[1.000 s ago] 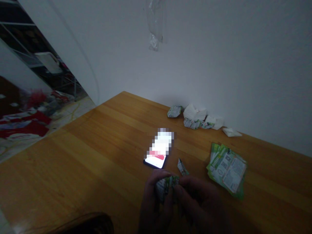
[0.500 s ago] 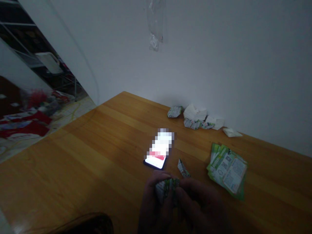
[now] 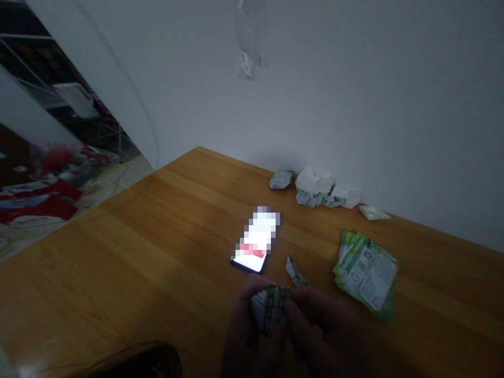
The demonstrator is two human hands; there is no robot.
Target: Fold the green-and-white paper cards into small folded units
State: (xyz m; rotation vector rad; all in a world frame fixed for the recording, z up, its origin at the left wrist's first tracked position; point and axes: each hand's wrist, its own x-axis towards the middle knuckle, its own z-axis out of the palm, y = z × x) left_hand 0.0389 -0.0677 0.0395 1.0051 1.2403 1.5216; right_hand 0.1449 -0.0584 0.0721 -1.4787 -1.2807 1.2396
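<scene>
Between my two hands is a small folded paper piece [image 3: 268,310], printed in green, white and dark. My left hand [image 3: 246,320] wraps round its left side, with the index finger along the top edge. The thumb and fingers of my right hand [image 3: 318,320] pinch its right edge. Just beyond my hands lies a narrow folded paper piece [image 3: 295,271]. A lit phone [image 3: 255,241] with a blurred screen rests flat past my left hand. To the right is a fanned stack of green printed cards [image 3: 368,273].
Along the wall sit a folded printed paper piece [image 3: 281,179], a pile of white folded paper pieces [image 3: 314,181] and a single white piece [image 3: 374,212]. A clear plastic bag [image 3: 248,39] hangs on the wall. The wooden table [image 3: 157,226] ends at the left, above a cluttered floor.
My left thumb has moved down off the front of the folded paper, so more of its printed face shows. Both hands still hold it in about the same place.
</scene>
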